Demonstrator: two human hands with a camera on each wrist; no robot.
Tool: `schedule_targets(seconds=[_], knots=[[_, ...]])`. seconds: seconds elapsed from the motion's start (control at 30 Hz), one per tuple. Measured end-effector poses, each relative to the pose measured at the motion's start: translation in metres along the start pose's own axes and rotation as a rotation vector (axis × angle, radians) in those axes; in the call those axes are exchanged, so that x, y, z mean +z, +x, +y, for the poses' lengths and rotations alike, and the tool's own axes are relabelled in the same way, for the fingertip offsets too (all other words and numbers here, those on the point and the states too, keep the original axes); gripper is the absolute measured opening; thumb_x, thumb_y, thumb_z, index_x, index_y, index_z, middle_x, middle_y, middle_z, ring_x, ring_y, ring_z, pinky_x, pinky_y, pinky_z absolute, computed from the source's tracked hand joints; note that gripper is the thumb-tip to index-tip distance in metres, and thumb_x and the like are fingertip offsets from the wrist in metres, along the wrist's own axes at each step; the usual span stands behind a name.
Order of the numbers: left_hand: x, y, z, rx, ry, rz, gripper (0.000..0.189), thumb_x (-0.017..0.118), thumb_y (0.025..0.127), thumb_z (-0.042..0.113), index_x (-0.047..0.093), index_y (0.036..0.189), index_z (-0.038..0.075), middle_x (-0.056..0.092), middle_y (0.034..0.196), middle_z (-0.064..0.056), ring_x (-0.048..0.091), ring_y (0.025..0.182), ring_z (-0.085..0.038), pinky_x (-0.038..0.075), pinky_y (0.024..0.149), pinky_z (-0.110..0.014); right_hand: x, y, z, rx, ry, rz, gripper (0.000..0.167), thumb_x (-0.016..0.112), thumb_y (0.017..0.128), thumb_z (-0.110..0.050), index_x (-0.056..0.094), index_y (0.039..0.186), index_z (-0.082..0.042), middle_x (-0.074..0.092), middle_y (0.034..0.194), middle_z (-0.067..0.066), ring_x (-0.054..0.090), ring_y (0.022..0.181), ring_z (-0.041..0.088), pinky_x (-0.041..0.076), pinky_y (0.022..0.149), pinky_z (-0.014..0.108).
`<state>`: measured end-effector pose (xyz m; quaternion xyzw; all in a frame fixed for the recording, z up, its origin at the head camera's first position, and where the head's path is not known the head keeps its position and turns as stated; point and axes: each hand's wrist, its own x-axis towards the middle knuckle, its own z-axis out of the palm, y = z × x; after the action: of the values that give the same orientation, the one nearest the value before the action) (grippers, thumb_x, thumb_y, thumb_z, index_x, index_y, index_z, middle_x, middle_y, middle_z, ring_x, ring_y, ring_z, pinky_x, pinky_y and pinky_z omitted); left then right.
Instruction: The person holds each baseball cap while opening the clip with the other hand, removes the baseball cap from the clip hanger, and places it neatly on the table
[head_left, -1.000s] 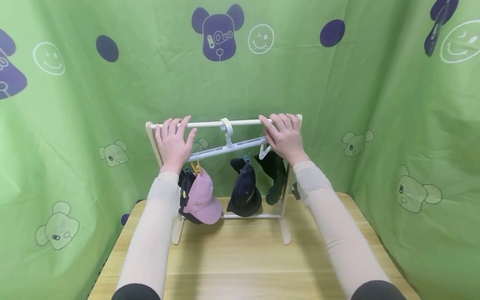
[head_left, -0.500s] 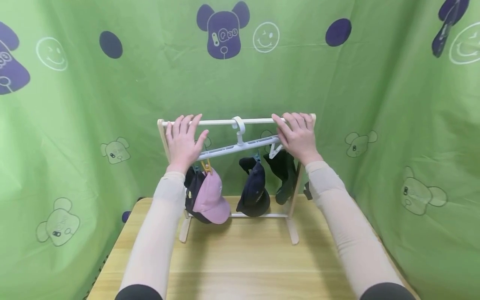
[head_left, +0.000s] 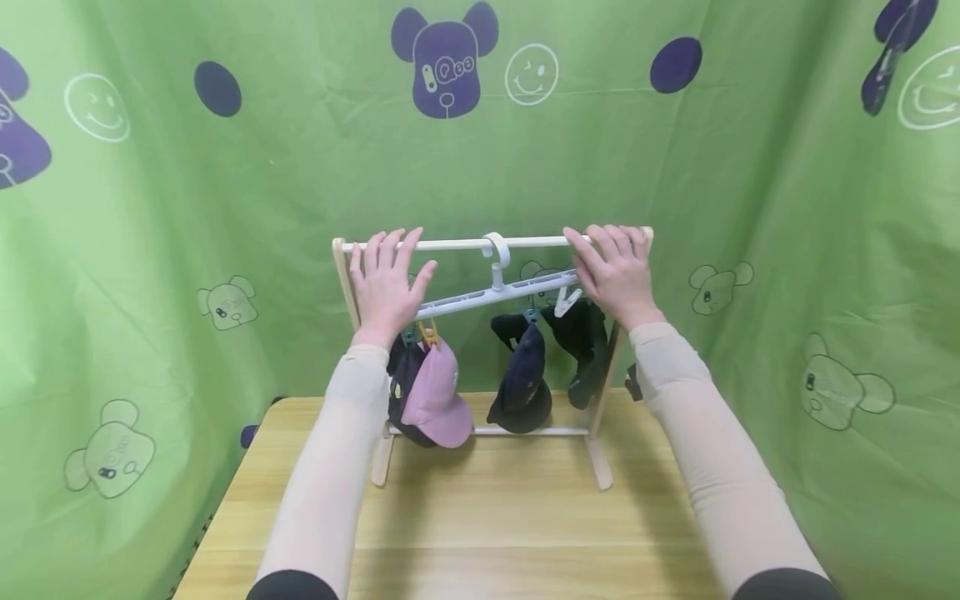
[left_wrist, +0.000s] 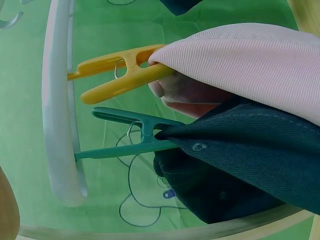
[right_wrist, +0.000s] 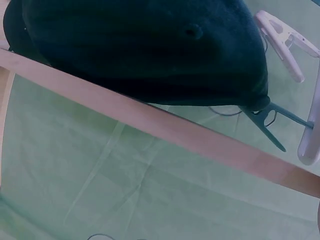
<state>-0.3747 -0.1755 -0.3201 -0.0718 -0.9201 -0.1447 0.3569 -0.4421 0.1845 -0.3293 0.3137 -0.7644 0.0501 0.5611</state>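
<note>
My left hand (head_left: 386, 287) grips the white top rail (head_left: 457, 245) of a wooden rack near its left end, fingers over it and thumb out to the side. Near the right end my right hand (head_left: 615, 275) also holds the rail. A white clip hanger (head_left: 480, 297) hangs between them by its hook, tilted down to the left. An orange clip (left_wrist: 127, 72) holds a pink cap (left_wrist: 250, 60) beside a black cap (left_wrist: 240, 160) on a green clip (left_wrist: 142, 135). Further right hang a navy cap (head_left: 521, 387) and a dark green cap (right_wrist: 145, 50), its teal clip (right_wrist: 265, 117) below.
The rack's feet (head_left: 600, 462) stand on the wooden table (head_left: 480, 517). A vacant white clip (right_wrist: 285, 45) hangs near the dark green cap. Green printed curtains (head_left: 300, 167) enclose the table at the back and sides. A small dark object (head_left: 633, 382) is behind my right forearm.
Both hands and the rack, with its hanger and caps, have shifted to the right along the table. The caps still hang from the clips, and the hands keep their places on the rail.
</note>
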Motion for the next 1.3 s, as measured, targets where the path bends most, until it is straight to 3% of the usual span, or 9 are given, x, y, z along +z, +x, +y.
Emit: schedule_targets(seconds=[0.43, 0.63, 0.83, 1.17, 1.3], knots=[[0.012, 0.004, 0.023, 0.017, -0.023, -0.003, 0.06, 0.033, 0.097, 0.061, 0.027, 0.152, 0.035, 0.034, 0.155, -0.002, 0.019, 0.147, -0.025, 0.0, 0.121, -0.053, -0.01, -0.007, 0.019, 0.035, -0.015, 0.038, 0.038, 0.048, 0.097, -0.035, 0.057, 0.133, -0.026, 0.059, 0.112, 0.013, 0.05, 0.106, 0.035, 0.033, 0.1, 0.051], [0.013, 0.005, 0.02, 0.024, -0.007, 0.017, 0.061, 0.033, 0.097, 0.062, 0.026, 0.152, 0.036, 0.034, 0.155, -0.001, 0.019, 0.147, -0.025, -0.001, 0.121, -0.052, -0.002, -0.004, 0.006, 0.15, -0.018, 0.084, 0.034, 0.045, 0.098, -0.037, 0.06, 0.125, -0.023, 0.059, 0.111, 0.013, 0.051, 0.108, 0.035, 0.029, 0.108, 0.052], [0.014, 0.003, 0.018, 0.035, -0.033, 0.035, 0.062, 0.032, 0.097, 0.062, 0.027, 0.152, 0.035, 0.033, 0.155, -0.003, 0.019, 0.147, -0.026, -0.003, 0.121, -0.053, 0.002, -0.004, -0.009, 0.273, -0.038, 0.073, 0.037, 0.039, 0.1, -0.04, 0.06, 0.123, -0.02, 0.059, 0.112, 0.012, 0.05, 0.113, 0.034, 0.021, 0.117, 0.052], [0.015, -0.002, 0.013, 0.026, -0.029, 0.071, 0.062, 0.031, 0.097, 0.063, 0.029, 0.151, 0.034, 0.035, 0.154, -0.004, 0.021, 0.146, -0.028, -0.001, 0.121, -0.054, 0.0, 0.001, -0.032, 0.403, 0.095, 0.048, 0.04, 0.044, 0.097, -0.042, 0.059, 0.128, -0.019, 0.056, 0.12, 0.013, 0.045, 0.123, 0.032, 0.006, 0.123, 0.053], [0.012, -0.003, 0.016, 0.016, -0.037, 0.049, 0.063, 0.03, 0.097, 0.064, 0.029, 0.152, 0.034, 0.034, 0.155, -0.004, 0.019, 0.147, -0.027, -0.001, 0.122, -0.053, -0.003, 0.001, -0.036, 0.454, 0.112, 0.025, 0.043, 0.044, 0.098, -0.043, 0.056, 0.133, -0.021, 0.056, 0.127, 0.01, 0.042, 0.131, 0.03, 0.004, 0.123, 0.052]])
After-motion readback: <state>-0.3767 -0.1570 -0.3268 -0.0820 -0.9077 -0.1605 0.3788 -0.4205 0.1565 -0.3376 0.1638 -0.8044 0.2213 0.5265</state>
